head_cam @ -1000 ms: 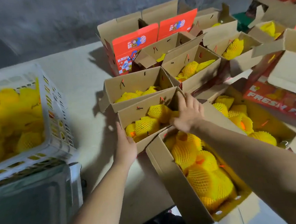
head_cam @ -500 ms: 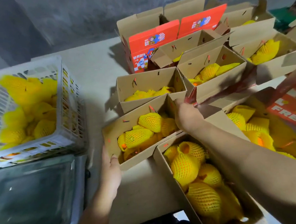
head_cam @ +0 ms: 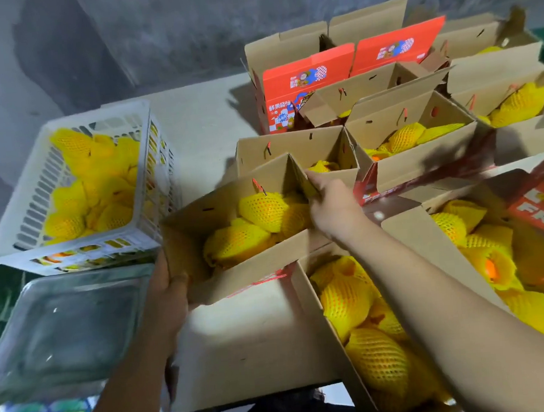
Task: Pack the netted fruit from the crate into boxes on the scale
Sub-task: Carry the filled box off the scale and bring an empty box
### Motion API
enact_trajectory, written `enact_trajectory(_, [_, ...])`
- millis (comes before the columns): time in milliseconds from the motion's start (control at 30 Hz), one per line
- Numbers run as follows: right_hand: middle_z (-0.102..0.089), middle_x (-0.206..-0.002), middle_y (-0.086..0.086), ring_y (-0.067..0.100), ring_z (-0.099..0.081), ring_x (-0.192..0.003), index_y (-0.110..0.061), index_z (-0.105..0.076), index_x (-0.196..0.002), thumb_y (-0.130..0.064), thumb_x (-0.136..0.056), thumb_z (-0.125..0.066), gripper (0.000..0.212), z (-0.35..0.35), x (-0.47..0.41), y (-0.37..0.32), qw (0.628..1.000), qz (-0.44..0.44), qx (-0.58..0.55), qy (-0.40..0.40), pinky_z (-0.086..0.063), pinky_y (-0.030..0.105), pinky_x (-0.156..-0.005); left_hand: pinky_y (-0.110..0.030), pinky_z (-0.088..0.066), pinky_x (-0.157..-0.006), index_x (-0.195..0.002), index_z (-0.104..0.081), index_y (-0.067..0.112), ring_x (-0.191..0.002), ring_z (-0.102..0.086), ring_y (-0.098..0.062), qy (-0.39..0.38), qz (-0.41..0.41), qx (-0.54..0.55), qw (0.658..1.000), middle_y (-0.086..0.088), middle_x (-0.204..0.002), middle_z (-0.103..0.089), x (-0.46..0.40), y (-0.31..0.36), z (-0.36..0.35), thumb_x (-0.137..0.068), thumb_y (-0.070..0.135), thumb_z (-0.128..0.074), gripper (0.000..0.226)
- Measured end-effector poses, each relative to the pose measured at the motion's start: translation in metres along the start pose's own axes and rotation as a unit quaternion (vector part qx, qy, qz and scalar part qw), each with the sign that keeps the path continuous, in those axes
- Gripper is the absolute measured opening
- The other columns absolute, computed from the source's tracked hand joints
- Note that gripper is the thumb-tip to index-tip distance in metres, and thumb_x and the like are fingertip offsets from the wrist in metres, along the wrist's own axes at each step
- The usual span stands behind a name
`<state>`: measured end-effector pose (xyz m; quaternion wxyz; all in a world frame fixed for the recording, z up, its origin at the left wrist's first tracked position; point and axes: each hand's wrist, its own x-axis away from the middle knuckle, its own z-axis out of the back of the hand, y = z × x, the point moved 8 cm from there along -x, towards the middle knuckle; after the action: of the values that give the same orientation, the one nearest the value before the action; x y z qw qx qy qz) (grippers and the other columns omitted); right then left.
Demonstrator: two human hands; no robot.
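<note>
left hand [head_cam: 170, 287] gripping box [head_cam: 233, 227] near corner | right hand [head_cam: 331, 201] pinching its far wall, likely to carry it | netted fruit [head_cam: 258, 210] sitting inside | crate [head_cam: 79, 190] waiting left of box

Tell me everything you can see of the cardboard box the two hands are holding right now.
The box is plain brown corrugated cardboard, open-topped with flaps up and red print on its near edge. It holds several fruit in yellow foam netting. It sits tilted between the white crate and a fuller box, which it touches. The left hand grips its near left corner; the right hand holds its far right corner flap.
</note>
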<state>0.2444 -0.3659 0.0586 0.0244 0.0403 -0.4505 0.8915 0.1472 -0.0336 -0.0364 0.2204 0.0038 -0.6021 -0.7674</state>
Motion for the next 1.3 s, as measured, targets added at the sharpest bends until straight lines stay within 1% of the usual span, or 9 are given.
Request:
enact_trajectory(67, [-0.061,-0.144,0.002,0.025,-0.052,-0.137,-0.027,-0.052,-0.151,0.008,-0.097,-0.045,0.065,0.011,0.008,-0.014,1.0,0.016,-0.017,0.012,-0.03,0.013,-0.104,-0.049,-0.056,-0.099,-0.154,-0.043,0.05,-0.128,-0.063,-0.024,0.0,-0.031,-0.003,1.0,0.006,-0.147,-0.062,0.006,0.023,0.015,-0.106,0.003,-0.044,0.067])
enact_trajectory(200, [-0.057,-0.142,-0.011,0.002,-0.043,-0.13,-0.026,-0.052,-0.151,0.011,-0.095,-0.046,0.068,0.025,0.034,-0.058,0.995,0.077,-0.05,0.04,-0.022,-0.007,-0.1,-0.039,-0.054,-0.094,-0.149,-0.052,0.046,-0.118,-0.069,-0.019,0.056,-0.088,0.014,0.994,0.008,-0.134,-0.071,0.027,0.064,0.055,-0.09,0.009,-0.051,0.069])
enact_trajectory(367, [-0.066,-0.138,-0.003,0.019,-0.056,-0.135,-0.027,-0.056,-0.148,0.009,-0.094,-0.046,0.066,0.018,0.065,-0.112,0.989,0.135,-0.061,0.008,-0.043,0.036,-0.116,-0.055,-0.054,-0.1,-0.142,-0.054,0.058,-0.117,-0.07,-0.021,0.054,-0.114,-0.008,0.992,0.014,-0.129,-0.073,0.048,0.091,0.114,-0.086,0.021,-0.056,0.067])
enact_trajectory(567, [-0.063,-0.116,-0.033,-0.029,-0.051,-0.105,-0.031,-0.065,-0.133,0.011,-0.093,-0.051,0.059,-0.023,0.102,-0.18,0.977,0.185,-0.104,-0.011,-0.035,-0.004,-0.09,-0.06,-0.051,-0.105,-0.142,-0.052,0.059,-0.124,-0.067,-0.02,0.042,-0.158,-0.068,0.984,0.017,-0.134,-0.069,0.06,0.114,0.21,-0.077,0.05,-0.061,0.066])
enact_trajectory(733, [-0.074,-0.086,-0.027,-0.013,-0.062,-0.078,-0.032,-0.069,-0.102,0.016,-0.091,-0.046,0.054,-0.105,0.139,-0.215,0.973,0.156,-0.166,-0.021,-0.049,0.009,-0.071,-0.063,-0.055,-0.096,-0.14,-0.052,0.062,-0.116,-0.071,-0.025,0.035,-0.214,-0.14,0.966,0.018,-0.127,-0.072,0.05,0.104,0.313,-0.086,0.047,-0.056,0.056])
enact_trajectory(933, [-0.08,-0.096,-0.003,0.006,-0.072,-0.081,-0.036,-0.076,-0.107,0.014,-0.095,-0.042,0.062,-0.233,0.173,-0.246,0.965,0.073,-0.246,-0.047,-0.059,0.022,-0.071,-0.043,-0.055,-0.082,-0.137,-0.047,0.072,-0.092,-0.07,0.002,0.021,-0.17,-0.217,0.961,0.03,-0.112,-0.071,0.02,0.058,0.421,-0.088,0.048,-0.048,0.054])
enact_trajectory(1100, [-0.079,-0.083,-0.001,0.011,-0.07,-0.066,-0.032,-0.077,-0.099,0.01,-0.09,-0.043,0.055,-0.297,0.189,-0.235,0.963,-0.004,-0.27,0.003,-0.053,0.022,-0.057,-0.052,-0.048,-0.109,-0.155,-0.043,0.045,-0.124,-0.064,-0.022,-0.021,-0.125,-0.24,0.963,0.006,-0.145,-0.062,-0.015,0.03,0.442,-0.101,0.025,-0.053,0.058])
enact_trajectory(1233, [-0.078,-0.08,-0.004,0.011,-0.068,-0.063,-0.035,-0.078,-0.097,-0.008,-0.074,-0.044,0.049,-0.307,0.192,-0.227,0.96,-0.052,-0.266,0.07,-0.053,0.024,-0.051,-0.034,-0.056,-0.079,-0.126,-0.06,0.047,-0.096,-0.069,-0.001,-0.086,-0.151,-0.219,0.96,0.023,-0.104,-0.073,-0.026,0.019,0.419,-0.1,0.011,-0.043,0.047])
enact_trajectory(1300, [-0.079,-0.083,-0.002,0.017,-0.07,-0.068,-0.036,-0.078,-0.103,-0.006,-0.081,-0.048,0.048,-0.311,0.187,-0.223,0.963,-0.077,-0.248,0.07,-0.057,0.031,-0.057,-0.034,-0.059,-0.083,-0.13,-0.064,0.039,-0.098,-0.072,0.0,-0.107,-0.132,-0.164,0.972,0.02,-0.107,-0.076,-0.029,0.004,0.407,-0.103,0.005,-0.04,0.05])
